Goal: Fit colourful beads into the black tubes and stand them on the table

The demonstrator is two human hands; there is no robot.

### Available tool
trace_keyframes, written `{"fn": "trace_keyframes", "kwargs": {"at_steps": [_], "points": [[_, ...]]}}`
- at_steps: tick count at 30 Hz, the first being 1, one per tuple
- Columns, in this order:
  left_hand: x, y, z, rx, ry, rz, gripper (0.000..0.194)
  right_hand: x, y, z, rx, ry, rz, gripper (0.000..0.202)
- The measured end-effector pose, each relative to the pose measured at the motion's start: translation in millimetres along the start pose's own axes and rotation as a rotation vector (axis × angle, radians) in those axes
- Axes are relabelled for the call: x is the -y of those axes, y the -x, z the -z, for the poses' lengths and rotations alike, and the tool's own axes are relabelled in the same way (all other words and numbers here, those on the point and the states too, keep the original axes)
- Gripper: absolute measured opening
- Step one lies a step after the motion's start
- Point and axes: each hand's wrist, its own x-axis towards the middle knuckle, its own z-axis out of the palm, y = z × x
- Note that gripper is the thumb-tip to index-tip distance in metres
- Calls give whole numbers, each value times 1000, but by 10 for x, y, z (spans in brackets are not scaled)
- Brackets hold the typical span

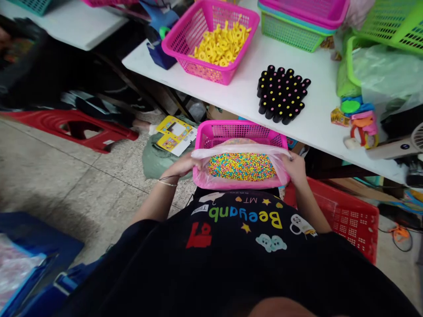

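A clear plastic bag (pixel 228 152) of small multicoloured beads (pixel 243 167) sits in a pink basket (pixel 202 136) close against my body. My left hand (pixel 185 165) is closed on the bag's edge at the basket's left side. On the opposite side, my right hand (pixel 295 167) pinches the other edge, so the bag's mouth is stretched wide between them. The beads show through the opening. Some of the fingertips are hidden by the plastic and the basket rim.
On the white table (pixel 228 99) stand a pink basket of yellow plastic pieces (pixel 224 44), a cluster of black tubes (pixel 282 94) and stacked baskets (pixel 294 33). A handheld fan (pixel 393 147) lies at right. Below are a red crate (pixel 353 224), a red stool (pixel 89 130) and yellow cardboard (pixel 175 134).
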Motion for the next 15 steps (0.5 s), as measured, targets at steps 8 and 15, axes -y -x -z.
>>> {"fn": "trace_keyframes", "kwargs": {"at_steps": [8, 15], "points": [[-512, -215, 577, 40, -191, -103, 110, 23, 23, 321, 99, 525, 170, 60], [-2200, -741, 622, -173, -634, -673, 42, 656, 239, 99, 290, 430, 560, 22]]}}
